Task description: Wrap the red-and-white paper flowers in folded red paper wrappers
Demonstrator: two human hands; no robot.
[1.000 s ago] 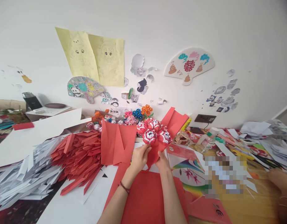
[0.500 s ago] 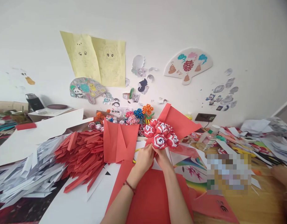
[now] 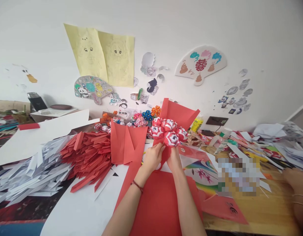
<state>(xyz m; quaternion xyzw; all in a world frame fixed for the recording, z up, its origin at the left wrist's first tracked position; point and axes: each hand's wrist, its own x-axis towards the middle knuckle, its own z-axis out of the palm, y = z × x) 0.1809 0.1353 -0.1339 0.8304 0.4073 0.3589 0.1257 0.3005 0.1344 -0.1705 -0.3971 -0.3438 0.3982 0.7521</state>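
Note:
A bouquet of red and white paper flowers (image 3: 171,138) is held up in front of me, with a sheet of red paper (image 3: 179,113) standing behind the blooms and running down beneath them. Just under the flowers, my right hand (image 3: 175,159) is closed around the bouquet's base; the stems are hidden. To its left, my left hand (image 3: 153,158) has its fingertips pinched on the red paper's edge. Below my wrists lies a large red sheet (image 3: 163,203). Another folded red paper (image 3: 128,142) stands left of my left hand.
Piles of red strips (image 3: 89,157) and white strips (image 3: 35,173) lie to the left. More paper flowers (image 3: 139,119) stand along the wall. Clutter and a plastic bottle (image 3: 221,139) are at right, where another person's hand (image 3: 295,180) rests by the table edge.
The bouquet and its red paper have turned, and the paper behind has swung left. My hands, close together before, are now a little apart. The view has shifted slightly.

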